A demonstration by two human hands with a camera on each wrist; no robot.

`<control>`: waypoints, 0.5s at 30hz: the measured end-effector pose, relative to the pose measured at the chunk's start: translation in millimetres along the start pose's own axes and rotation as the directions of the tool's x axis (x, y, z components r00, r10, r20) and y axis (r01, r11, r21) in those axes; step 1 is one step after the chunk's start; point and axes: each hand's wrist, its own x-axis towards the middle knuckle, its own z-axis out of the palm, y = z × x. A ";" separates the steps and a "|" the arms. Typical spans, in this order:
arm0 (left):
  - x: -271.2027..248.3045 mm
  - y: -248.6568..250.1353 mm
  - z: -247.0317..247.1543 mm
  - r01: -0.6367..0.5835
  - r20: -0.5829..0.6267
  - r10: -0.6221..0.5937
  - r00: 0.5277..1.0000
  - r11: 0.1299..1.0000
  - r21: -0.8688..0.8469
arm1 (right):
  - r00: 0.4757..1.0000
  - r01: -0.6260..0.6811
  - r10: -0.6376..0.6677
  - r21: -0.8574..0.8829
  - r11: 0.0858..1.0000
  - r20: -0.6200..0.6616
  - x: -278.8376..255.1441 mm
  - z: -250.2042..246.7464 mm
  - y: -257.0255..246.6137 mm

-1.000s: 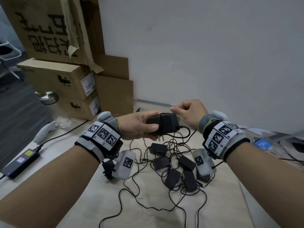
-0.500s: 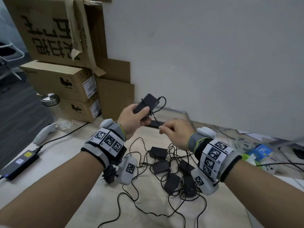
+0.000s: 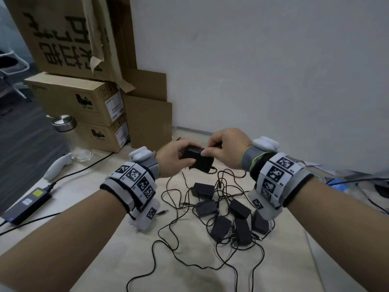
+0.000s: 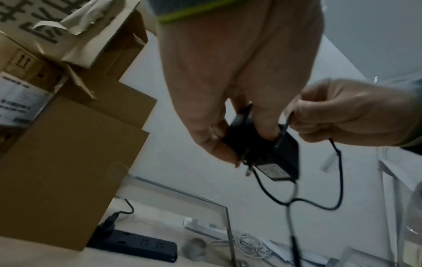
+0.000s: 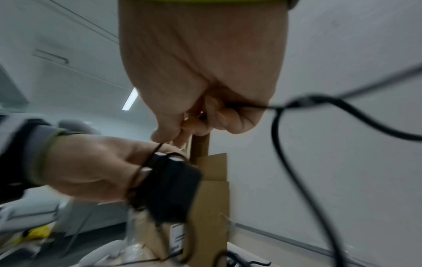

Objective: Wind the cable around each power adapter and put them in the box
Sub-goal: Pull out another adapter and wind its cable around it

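My left hand (image 3: 171,158) clamps the adapter (image 3: 197,160) above the worktop (image 3: 189,270) so it can't spin, while my right hand (image 3: 226,147) pinches its cable (image 4: 338,173) taut against it to lay a turn. Six more adapters (image 3: 221,213) lie tangled below.

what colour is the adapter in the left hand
Black; the power adapter held by the left hand shows best in the left wrist view.

A pale table (image 3: 189,270) holds a tangle of black adapters (image 3: 221,220) and cables (image 3: 168,239) in the middle. At far left stand cardboard boxes (image 3: 84,102), a glass jar (image 3: 71,140), a white controller (image 3: 57,167) and, nearer, a black power brick (image 3: 29,203).
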 end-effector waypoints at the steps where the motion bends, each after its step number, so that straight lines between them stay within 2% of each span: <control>1: -2.3 2.8 -1.5 -0.008 0.053 0.009 0.999 1.000 -0.016 | 1.000 -0.021 0.021 0.043 0.999 -0.011 3.5 -2.1 5.6; 3: -6.6 9.6 -6.1 -0.013 0.141 0.025 0.990 0.996 -0.083 | 0.997 -0.066 0.070 0.166 0.984 -0.020 7.5 -3.7 16.5; 6: -10.8 16.4 -12.9 0.034 0.210 0.021 0.978 0.966 -0.257 | 0.990 -0.114 0.138 0.421 0.900 -0.026 5.2 -1.4 28.7; 8: -11.9 19.6 -14.4 0.107 0.260 0.000 0.966 0.913 -0.395 | 0.985 -0.133 0.172 0.515 0.847 -0.028 2.2 4.9 31.9; 11: -10.4 25.7 -10.9 0.199 0.345 0.019 0.938 0.787 -0.584 | 0.974 -0.181 0.229 0.612 0.770 0.000 0.0 19.2 34.8; 13: -7.8 30.2 -7.2 0.206 0.331 0.047 0.942 0.700 -0.684 | 0.976 -0.196 0.212 0.657 0.728 0.056 -1.5 28.1 34.6; 15: -5.7 33.9 -4.4 0.177 0.217 -0.003 0.976 0.590 -0.788 | 0.965 -0.256 0.221 0.701 0.666 0.143 -5.6 33.9 29.8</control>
